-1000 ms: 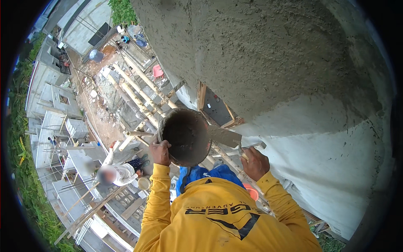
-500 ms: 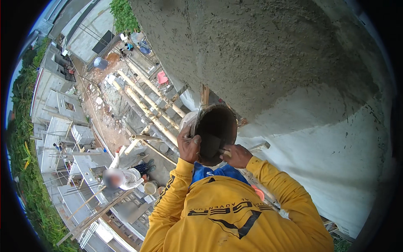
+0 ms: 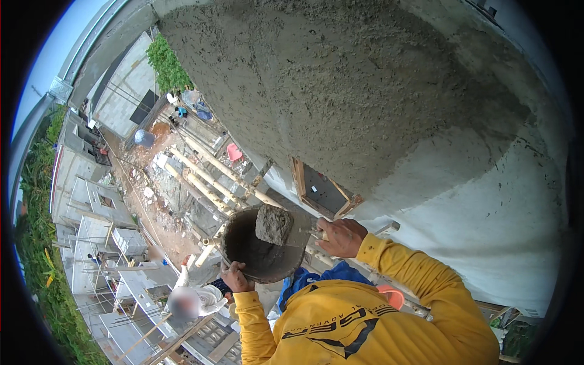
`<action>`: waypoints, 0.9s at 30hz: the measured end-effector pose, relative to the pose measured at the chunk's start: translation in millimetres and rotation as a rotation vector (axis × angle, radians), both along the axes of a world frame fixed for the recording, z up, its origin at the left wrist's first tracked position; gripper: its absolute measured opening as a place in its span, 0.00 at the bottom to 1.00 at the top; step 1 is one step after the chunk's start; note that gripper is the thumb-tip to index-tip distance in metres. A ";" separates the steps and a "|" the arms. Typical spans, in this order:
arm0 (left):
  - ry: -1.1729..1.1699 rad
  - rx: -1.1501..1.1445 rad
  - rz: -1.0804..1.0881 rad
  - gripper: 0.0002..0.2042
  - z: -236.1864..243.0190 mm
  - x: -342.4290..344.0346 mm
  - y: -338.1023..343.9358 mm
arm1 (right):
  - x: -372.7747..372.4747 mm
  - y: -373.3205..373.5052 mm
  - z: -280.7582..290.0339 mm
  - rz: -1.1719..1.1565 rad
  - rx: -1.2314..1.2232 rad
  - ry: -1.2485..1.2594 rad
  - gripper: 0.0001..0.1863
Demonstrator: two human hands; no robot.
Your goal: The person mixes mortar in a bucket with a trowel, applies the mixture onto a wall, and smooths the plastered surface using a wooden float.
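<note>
My left hand [image 3: 237, 277] grips the rim of a round mortar bucket [image 3: 267, 267], tilted so that wet grey mortar shows inside it. In my right hand [image 3: 342, 237] is the handle of a trowel [image 3: 298, 230], fingers closed round it. A lump of mortar [image 3: 274, 224] rides on the trowel's blade, held over the bucket's mouth. Beyond both hands rises a wall [image 3: 340, 91], coated above with rough, damp mortar and paler and smoother lower down. Both hands stay apart from the wall.
A wooden-framed opening [image 3: 325, 188] breaks the wall ahead. Bamboo poles [image 3: 210, 173] run below on the left. A person [image 3: 194, 304] in a pale top is lower down at left. A red basin [image 3: 392, 296] lies beside my right side.
The trowel has come up out of the bucket carrying a lump of mortar. The bucket has shifted left and lower in view, uncovering the framed opening.
</note>
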State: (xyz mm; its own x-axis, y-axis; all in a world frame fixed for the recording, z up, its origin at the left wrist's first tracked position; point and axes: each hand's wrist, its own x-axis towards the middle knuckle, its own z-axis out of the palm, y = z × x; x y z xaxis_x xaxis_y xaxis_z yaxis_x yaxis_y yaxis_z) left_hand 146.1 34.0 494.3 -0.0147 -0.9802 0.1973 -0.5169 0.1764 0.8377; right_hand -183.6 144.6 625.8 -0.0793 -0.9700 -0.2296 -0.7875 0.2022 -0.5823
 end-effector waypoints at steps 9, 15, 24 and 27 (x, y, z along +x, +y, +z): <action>-0.766 -0.398 -0.054 0.22 -71.2 169.9 51.2 | 66.8 -104.1 82.7 0.386 -0.654 -0.332 0.20; -0.742 -0.027 0.253 0.26 -99.0 246.0 66.9 | -13.1 -174.1 125.8 -0.041 -0.218 -0.941 0.16; -0.656 -0.286 -0.037 0.18 -37.0 149.7 29.6 | -41.1 100.9 -82.6 -0.761 -0.197 -0.086 0.13; -0.569 -0.040 0.012 0.09 -33.6 112.9 5.6 | -49.0 173.7 -129.5 -0.784 -0.069 -0.145 0.14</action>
